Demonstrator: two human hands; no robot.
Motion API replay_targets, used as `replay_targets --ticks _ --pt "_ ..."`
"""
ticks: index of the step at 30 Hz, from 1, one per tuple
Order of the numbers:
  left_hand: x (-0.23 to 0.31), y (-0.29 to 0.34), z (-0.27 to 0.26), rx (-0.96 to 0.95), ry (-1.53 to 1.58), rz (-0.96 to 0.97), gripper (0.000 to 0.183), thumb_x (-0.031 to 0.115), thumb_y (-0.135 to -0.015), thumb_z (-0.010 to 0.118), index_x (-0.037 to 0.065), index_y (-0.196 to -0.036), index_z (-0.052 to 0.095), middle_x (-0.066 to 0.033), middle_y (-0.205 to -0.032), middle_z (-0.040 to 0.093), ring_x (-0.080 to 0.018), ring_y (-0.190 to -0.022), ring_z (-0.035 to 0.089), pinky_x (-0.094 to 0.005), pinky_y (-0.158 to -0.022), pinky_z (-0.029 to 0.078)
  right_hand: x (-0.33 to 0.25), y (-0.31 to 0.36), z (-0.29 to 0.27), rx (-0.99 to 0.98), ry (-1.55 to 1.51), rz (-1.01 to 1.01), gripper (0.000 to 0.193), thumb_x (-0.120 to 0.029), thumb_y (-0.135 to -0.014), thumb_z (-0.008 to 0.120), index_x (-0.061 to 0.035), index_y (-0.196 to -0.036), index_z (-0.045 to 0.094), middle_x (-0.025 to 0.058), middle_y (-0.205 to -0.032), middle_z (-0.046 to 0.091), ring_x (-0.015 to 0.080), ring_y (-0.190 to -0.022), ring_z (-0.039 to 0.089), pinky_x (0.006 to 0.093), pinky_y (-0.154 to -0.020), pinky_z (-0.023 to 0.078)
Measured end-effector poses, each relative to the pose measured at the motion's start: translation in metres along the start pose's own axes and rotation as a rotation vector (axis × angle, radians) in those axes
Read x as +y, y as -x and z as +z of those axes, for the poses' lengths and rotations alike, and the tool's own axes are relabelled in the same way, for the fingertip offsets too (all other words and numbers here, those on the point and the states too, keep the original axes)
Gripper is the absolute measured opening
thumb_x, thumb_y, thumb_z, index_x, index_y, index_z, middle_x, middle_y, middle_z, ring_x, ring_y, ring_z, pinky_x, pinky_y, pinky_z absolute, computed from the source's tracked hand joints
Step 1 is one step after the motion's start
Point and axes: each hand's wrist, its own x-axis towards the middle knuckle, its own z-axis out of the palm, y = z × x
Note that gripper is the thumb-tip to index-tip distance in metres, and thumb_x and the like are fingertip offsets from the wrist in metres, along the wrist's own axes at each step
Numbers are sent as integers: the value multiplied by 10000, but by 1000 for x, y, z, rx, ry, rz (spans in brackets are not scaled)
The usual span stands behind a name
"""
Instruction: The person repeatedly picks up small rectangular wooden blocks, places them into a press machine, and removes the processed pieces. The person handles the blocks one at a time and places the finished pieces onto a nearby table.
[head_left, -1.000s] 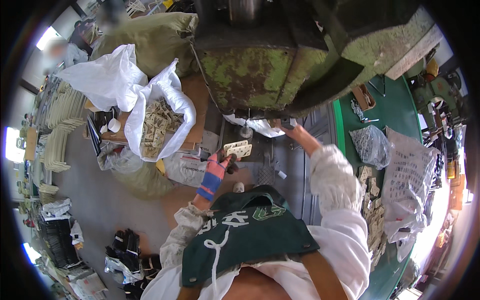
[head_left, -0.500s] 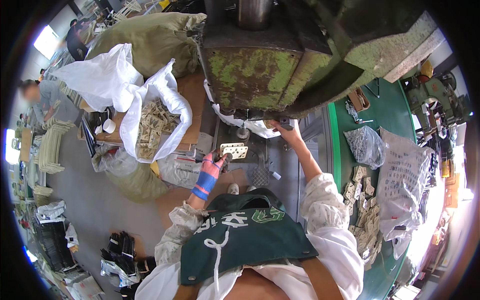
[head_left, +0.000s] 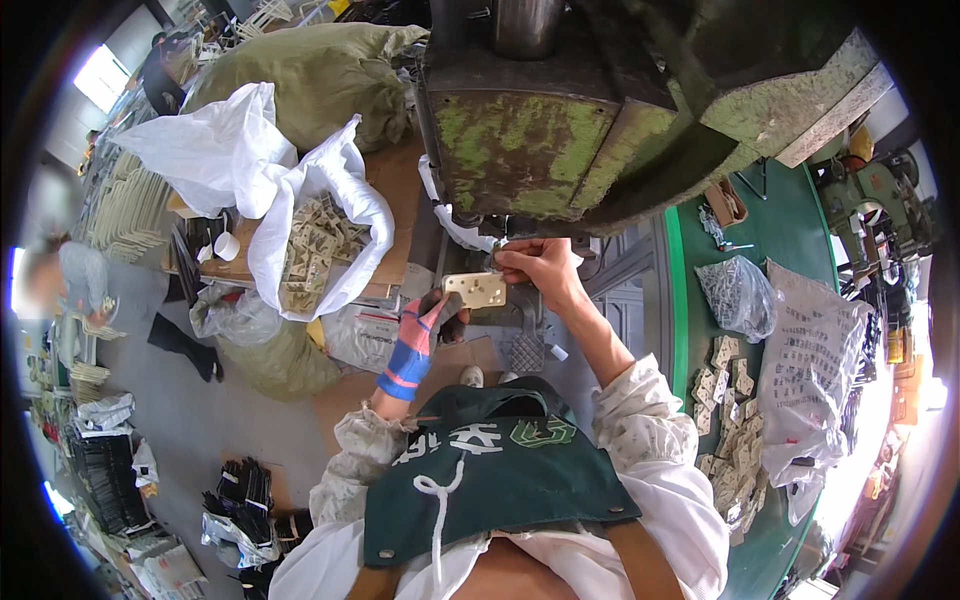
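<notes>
In my left hand (head_left: 428, 318), which wears a pink and blue striped glove with dark fingertips, is a cream perforated bracket plate (head_left: 476, 290), gripped at its left end. My right hand (head_left: 542, 266) is bare. Its thumb and fingers are pinched together just above the plate's right end; whatever is between them is too small or hidden to make out. Both hands are below the head of a worn green press machine (head_left: 525, 150).
An open white sack (head_left: 372, 225) of similar brackets lies on the left. More brackets (head_left: 735, 430) are heaped on the green table (head_left: 790, 215) at right, beside a clear bag of small metal parts (head_left: 735, 295). Another person (head_left: 85, 280) is at far left.
My right hand has come left and toward me, from under the press to the plate's right end. The plate has turned more face-up in my left hand. At far left, a person has moved.
</notes>
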Motion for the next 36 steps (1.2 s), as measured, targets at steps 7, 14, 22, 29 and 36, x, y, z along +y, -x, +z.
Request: replay_targets --ticks 7,14,22,29,36 --pt "13 -17 10 -99 -72 113 215 240 -933 526 37 -908 592 -38 -722 604 -103 -560 545 -221 -476 423 2 4 -33 45 313 -113 391 -331 -895 589 28 -1044 639 62 -974 665 121 -901 614 279 -754 518" --pt "14 -19 30 -222 -193 177 197 227 -947 503 42 -934 571 -9 -700 558 -80 -561 504 -224 -459 382 -20 36 -33 -108 162 -164 348 -214 -816 712 43 -1033 625 88 -934 655 147 -855 621 287 -717 532" --pt "3 -45 34 120 -1060 910 221 151 -891 538 34 -1075 570 -146 -852 605 -341 -782 578 -383 -704 461 -8 3 -44 12 332 -410 288 -182 -808 717 45 -959 623 92 -834 653 141 -722 621 274 -625 526" --pt "-12 -56 31 111 -1185 1207 335 41 -830 543 38 -1164 556 -149 -906 579 -274 -734 574 -349 -631 459 -18 1 -44 -31 294 -349 219 -148 -853 613 37 -971 626 94 -817 651 154 -637 621 255 -577 508" --pt "-20 -58 42 58 -28 210 215 178 -875 592 -30 -873 646 -43 -689 591 -68 -570 508 -241 -472 375 1 -37 -60 -102 427 -120 194 -174 -846 594 13 -896 608 62 -741 639 132 -581 607 285 -510 500"
